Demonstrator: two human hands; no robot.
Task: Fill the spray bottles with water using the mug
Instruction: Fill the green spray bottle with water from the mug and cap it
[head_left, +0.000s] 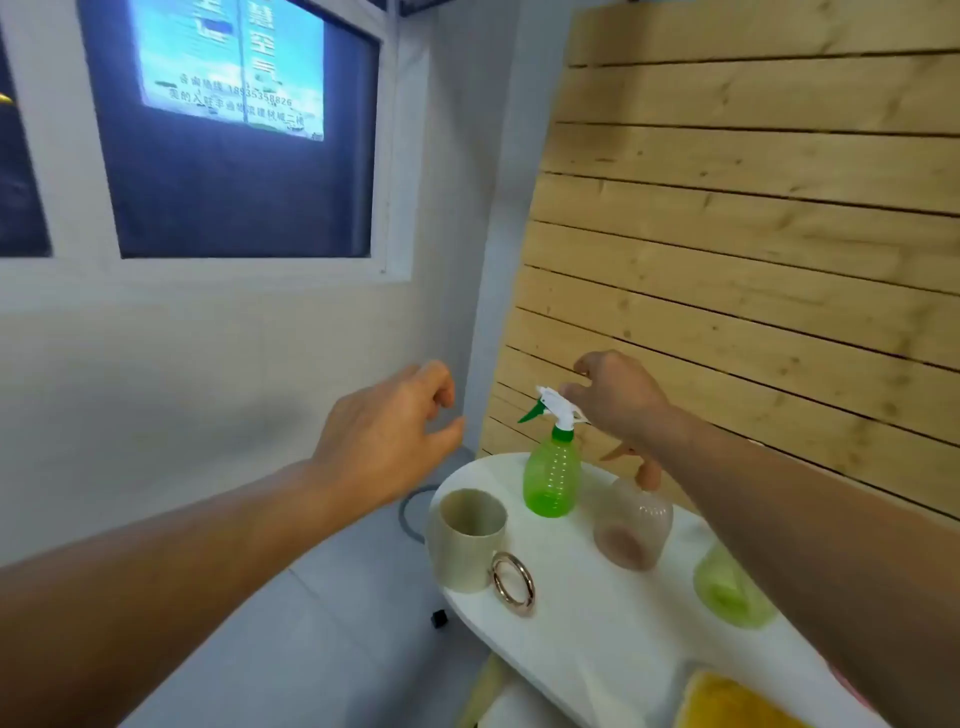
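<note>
Right hand (618, 400): fingers loosely curled just behind the white trigger head of the green spray bottle (551, 478), contact can't be told. Left hand (387, 441) is held relaxed in midair. Mug (467, 540) is seen at the tabletop (597, 623) edge.

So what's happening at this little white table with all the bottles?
A person is reaching over a small white table. Their right hand is at the white trigger head of a green spray bottle, which stands upright. The left hand hovers open to the side, holding nothing. A beige mug with a ring handle waits near the table's edge, and a pinkish bottle and another green bottle stand under the right arm.
</note>
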